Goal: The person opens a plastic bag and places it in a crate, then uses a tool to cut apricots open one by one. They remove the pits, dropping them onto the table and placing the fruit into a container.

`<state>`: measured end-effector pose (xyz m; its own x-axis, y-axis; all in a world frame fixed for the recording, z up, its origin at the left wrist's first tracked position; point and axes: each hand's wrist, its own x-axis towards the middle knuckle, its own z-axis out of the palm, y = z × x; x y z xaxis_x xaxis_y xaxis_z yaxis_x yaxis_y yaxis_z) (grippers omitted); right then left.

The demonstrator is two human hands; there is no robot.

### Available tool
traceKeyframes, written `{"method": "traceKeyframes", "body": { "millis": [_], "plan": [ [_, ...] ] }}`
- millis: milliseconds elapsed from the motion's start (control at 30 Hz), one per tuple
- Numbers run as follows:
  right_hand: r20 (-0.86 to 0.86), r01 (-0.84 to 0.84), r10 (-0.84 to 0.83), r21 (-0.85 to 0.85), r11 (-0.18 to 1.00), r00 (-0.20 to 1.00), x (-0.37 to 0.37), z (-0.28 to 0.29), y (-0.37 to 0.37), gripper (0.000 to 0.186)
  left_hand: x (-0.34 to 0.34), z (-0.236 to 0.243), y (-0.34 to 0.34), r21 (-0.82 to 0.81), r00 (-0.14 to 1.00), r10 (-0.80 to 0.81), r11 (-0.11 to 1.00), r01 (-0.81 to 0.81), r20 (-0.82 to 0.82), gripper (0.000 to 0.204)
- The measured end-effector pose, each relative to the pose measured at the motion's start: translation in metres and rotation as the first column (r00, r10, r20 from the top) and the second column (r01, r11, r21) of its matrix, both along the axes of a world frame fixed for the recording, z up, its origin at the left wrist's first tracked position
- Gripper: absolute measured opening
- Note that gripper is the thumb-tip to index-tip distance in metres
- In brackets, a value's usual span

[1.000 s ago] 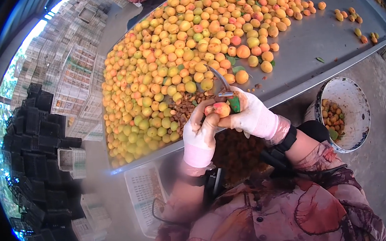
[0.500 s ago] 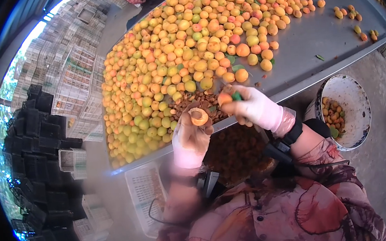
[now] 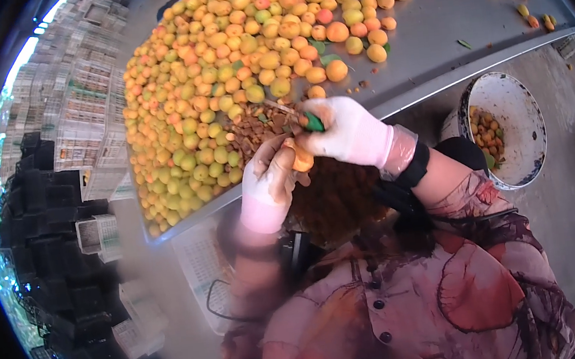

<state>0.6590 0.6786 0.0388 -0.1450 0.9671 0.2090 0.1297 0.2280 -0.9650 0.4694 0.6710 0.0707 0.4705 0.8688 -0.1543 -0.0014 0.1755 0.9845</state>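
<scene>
White stained gloves cover both my hands, which meet above the table's near edge. Between the fingers of my left hand [image 3: 265, 184] is an orange apricot piece [image 3: 301, 159]. My right hand [image 3: 352, 130] is closed around a green-handled knife [image 3: 313, 122], its thin blade pointing toward the far left; the right fingertips are close against the apricot piece. Just beyond my hands lies a heap of brown apricot stones [image 3: 255, 128]. Whole yellow and orange apricots [image 3: 221, 68] are piled over the left and middle of the metal table [image 3: 422, 63].
A dark, full container of orange-brown pieces [image 3: 338, 202] sits below the table edge. At right stands a white bucket [image 3: 528, 122] with some fruit inside. A white crate [image 3: 199, 264] is at lower left. Black crates [image 3: 51, 237] and pale crates [image 3: 85, 95] are stacked farther left.
My hands have come together; the right moved left toward the left hand. The knife blade now shows, and the apricot piece in my left hand is turned differently. The whole view has shifted.
</scene>
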Motion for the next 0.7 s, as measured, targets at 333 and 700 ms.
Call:
{"method": "traceKeyframes", "body": {
  "millis": [333,700],
  "plan": [
    [0.333,0.165,-0.120,-0.111,0.980,0.935,0.041,0.001,0.008,0.031,-0.033,-0.074,-0.005,0.117,0.341,-0.161,0.737,0.666,-0.926,0.045],
    [0.735,0.538,-0.426,0.099,0.837,0.528,0.112,-0.001,0.096,0.026,-0.017,-0.008,0.027,0.018,0.779,-0.392,0.889,0.458,-0.489,0.037]
  ]
}}
